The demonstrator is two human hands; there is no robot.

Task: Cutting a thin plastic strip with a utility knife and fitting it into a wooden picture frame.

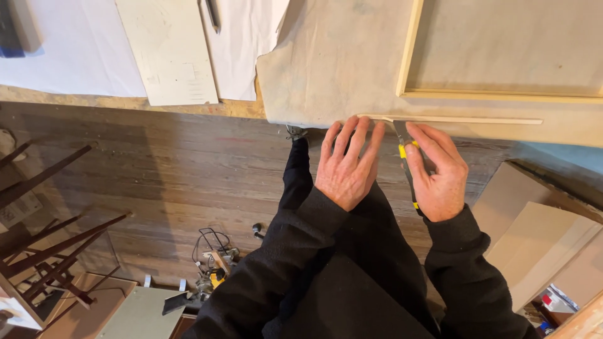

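My left hand [347, 164] lies flat with fingers spread, fingertips pressing a thin wooden strip [452, 119] at the counter [326, 69] edge. My right hand [440, 172] is wrapped round a yellow-and-black utility knife [407, 164], its blade meeting the strip just beside my left fingertips. A wooden frame [409, 50] lies farther back.

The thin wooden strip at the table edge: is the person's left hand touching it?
Touching. In the head view, the left hand's fingertips lie on the thin wooden strip at its left end, with no gap showing between them.
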